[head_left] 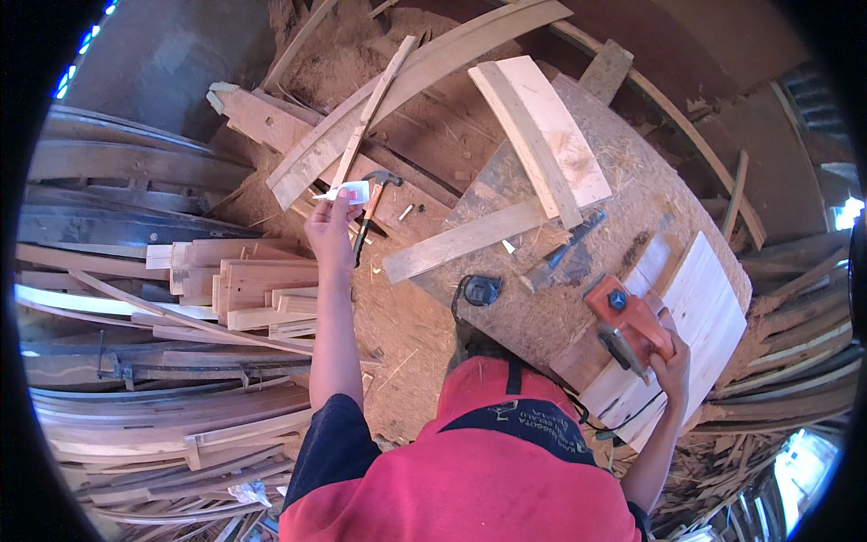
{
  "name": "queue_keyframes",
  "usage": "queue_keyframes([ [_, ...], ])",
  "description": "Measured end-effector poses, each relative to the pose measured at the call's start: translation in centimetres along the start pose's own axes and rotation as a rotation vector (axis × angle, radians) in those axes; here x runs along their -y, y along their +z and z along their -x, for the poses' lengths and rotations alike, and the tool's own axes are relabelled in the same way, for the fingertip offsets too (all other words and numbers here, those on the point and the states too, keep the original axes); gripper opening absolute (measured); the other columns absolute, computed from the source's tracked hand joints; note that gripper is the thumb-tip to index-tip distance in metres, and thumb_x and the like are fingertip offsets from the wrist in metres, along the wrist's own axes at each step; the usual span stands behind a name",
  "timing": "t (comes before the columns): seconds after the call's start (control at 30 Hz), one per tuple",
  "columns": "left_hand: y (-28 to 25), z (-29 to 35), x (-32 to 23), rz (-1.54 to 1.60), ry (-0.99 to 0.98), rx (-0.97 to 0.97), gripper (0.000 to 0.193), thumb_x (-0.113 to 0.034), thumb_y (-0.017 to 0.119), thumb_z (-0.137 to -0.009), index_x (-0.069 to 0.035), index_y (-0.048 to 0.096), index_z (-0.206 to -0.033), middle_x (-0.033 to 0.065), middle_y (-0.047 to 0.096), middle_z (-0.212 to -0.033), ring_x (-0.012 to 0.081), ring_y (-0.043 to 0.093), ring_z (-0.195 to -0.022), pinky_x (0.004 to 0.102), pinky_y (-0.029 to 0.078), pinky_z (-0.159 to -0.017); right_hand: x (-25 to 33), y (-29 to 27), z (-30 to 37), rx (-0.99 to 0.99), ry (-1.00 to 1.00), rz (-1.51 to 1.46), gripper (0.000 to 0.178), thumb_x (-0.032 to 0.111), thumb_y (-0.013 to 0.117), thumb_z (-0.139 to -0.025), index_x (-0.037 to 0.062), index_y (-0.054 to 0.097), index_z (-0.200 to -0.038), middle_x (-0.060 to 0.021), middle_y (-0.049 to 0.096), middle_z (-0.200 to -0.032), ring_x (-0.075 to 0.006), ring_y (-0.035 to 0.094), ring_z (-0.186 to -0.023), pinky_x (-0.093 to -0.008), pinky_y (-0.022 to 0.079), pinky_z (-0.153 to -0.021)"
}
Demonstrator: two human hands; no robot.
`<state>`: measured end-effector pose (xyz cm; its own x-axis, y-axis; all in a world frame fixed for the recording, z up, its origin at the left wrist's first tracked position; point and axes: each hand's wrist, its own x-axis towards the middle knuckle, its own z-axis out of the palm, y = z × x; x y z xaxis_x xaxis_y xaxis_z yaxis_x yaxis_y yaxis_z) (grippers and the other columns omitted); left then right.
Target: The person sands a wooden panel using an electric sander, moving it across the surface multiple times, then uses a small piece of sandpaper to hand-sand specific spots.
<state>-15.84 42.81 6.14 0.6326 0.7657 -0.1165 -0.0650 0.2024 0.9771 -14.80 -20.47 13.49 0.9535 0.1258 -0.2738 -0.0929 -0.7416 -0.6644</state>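
My left hand (330, 226) is raised at centre left, closed with thumb and fingers pinching a small white packet (358, 192) with a red patch. Just beyond and below it lies a claw hammer (368, 210) with a dark grip. On the right, my right hand (670, 366) wraps round the rear handle of an orange electric planer (637, 325) with a blue knob. The planer rests on pale boards (704, 316) at the right of the worktable (650, 172). A dark tape measure (482, 290) sits at the table's near left edge.
Several planks form an angled piece (542, 135) across the table. A dark-bladed tool (564, 253) lies among shavings. Curved timbers (424, 68) stretch across the back. Stacked wood (262, 285) fills the left, and more timber (804, 334) lines the right. A dark cord (456, 307) runs beside the tape measure.
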Motion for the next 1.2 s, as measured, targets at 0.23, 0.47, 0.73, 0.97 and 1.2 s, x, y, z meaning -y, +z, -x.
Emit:
queue_keyframes([
  [0.23, -6.4, 7.4, 9.0, -0.245, 0.023, -0.174, 0.026, -0.025, 0.063, -0.104, -0.003, 0.064, -0.12, 0.0035, 0.065, -0.102, 0.0118, 0.062, -0.09, 0.028, 0.056, -0.073, 0.1, -0.4, 0.1, 0.002, 0.004, 0.034, 0.049, 0.005, 0.061, -0.07, -0.0032, 0.067, -0.118, -0.0201, 0.072, -0.094, -0.0301, 0.069, -0.084, -0.039, 0.055, -0.079],
  [0.47, -7.4, 24.8, 12.1, -0.3, -0.064, -0.052, 0.015, -0.015, 0.064, -0.102, -0.003, 0.069, -0.109, 0.0001, 0.067, -0.096, 0.0081, 0.062, -0.087, 0.0273, 0.052, -0.075, 4.0, -0.5, 2.6, -0.138, -0.188, 0.459, 0.062, 0.022, 0.073, -0.082, -0.0031, 0.055, -0.135, -0.0259, 0.057, -0.129, -0.0412, 0.053, -0.121, -0.0488, 0.044, -0.103],
  [0.73, -0.6, 31.8, 3.8, -0.375, -0.151, 0.475, 0.024, -0.021, 0.079, -0.091, -0.003, 0.075, -0.107, 0.0049, 0.073, -0.085, 0.0093, 0.067, -0.082, 0.028, 0.053, -0.072, 11.8, 7.8, 3.0, 0.236, -0.614, 0.082, 0.05, 0.017, 0.076, -0.085, -0.0003, 0.062, -0.13, -0.0163, 0.067, -0.118, -0.0285, 0.066, -0.105, -0.0386, 0.053, -0.09],
  [0.97, 0.3, 28.4, 2.2, -0.411, 0.076, 0.614, 0.026, -0.019, 0.085, -0.084, -0.005, 0.076, -0.104, 0.0024, 0.064, -0.087, 0.0118, 0.063, -0.075, 0.0283, 0.052, -0.067, 16.4, 16.7, 4.0, 0.645, -0.525, -0.167, 0.05, 0.018, 0.075, -0.091, 0.0022, 0.06, -0.136, -0.0181, 0.069, -0.121, -0.0283, 0.07, -0.106, -0.0378, 0.057, -0.086],
  [1.2, -0.3, 20.7, 1.0, -0.284, -0.113, 0.754, 0.03, -0.021, 0.085, -0.086, -0.005, 0.075, -0.11, 0.0053, 0.073, -0.094, 0.0095, 0.066, -0.083, 0.0274, 0.054, -0.072, 17.3, 22.6, 0.7, 0.539, -0.338, -0.383, 0.043, 0.01, 0.075, -0.092, -0.0013, 0.063, -0.132, -0.0164, 0.072, -0.116, -0.0196, 0.072, -0.097, -0.0337, 0.059, -0.082],
])
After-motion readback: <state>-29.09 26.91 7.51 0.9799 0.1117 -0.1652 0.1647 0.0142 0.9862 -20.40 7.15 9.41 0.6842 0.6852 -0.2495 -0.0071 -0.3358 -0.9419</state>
